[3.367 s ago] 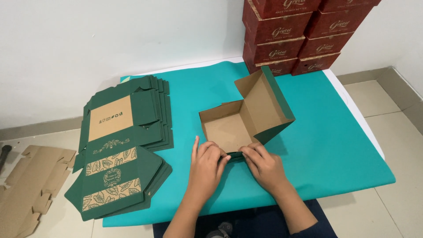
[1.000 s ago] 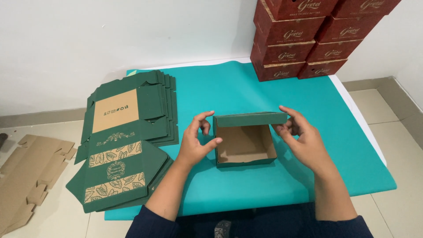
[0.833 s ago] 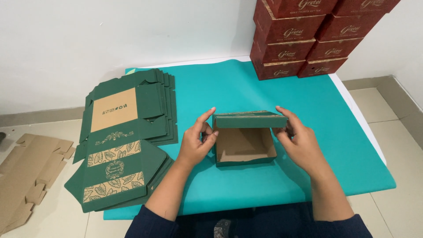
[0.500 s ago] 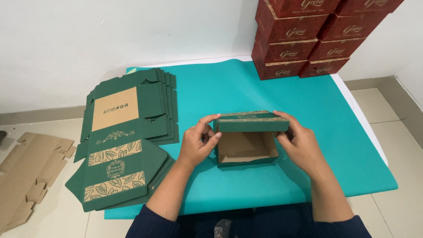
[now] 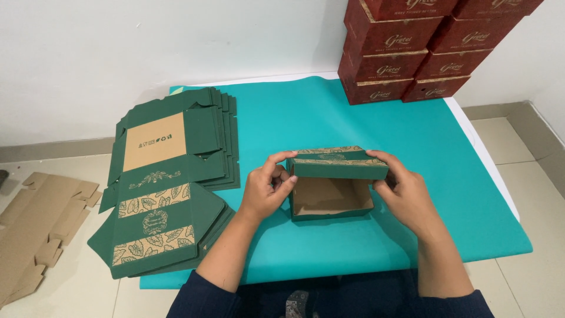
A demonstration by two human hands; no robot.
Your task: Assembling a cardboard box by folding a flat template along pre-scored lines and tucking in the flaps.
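Since a second ago, lid flap is folded lower over the green cardboard box point(image 5: 332, 188), now nearly level. Left hand point(image 5: 268, 188) and right hand point(image 5: 403, 191) each pinch one end of the lid; long axis runs left-right between them, equally near. Box sits mid-bench on teal mat point(image 5: 353, 118), brown interior showing, gold leaf print on top.

single head-worn view, steeply downward and forward, close over the teal mat point(image 5: 306, 112), white wall beyond
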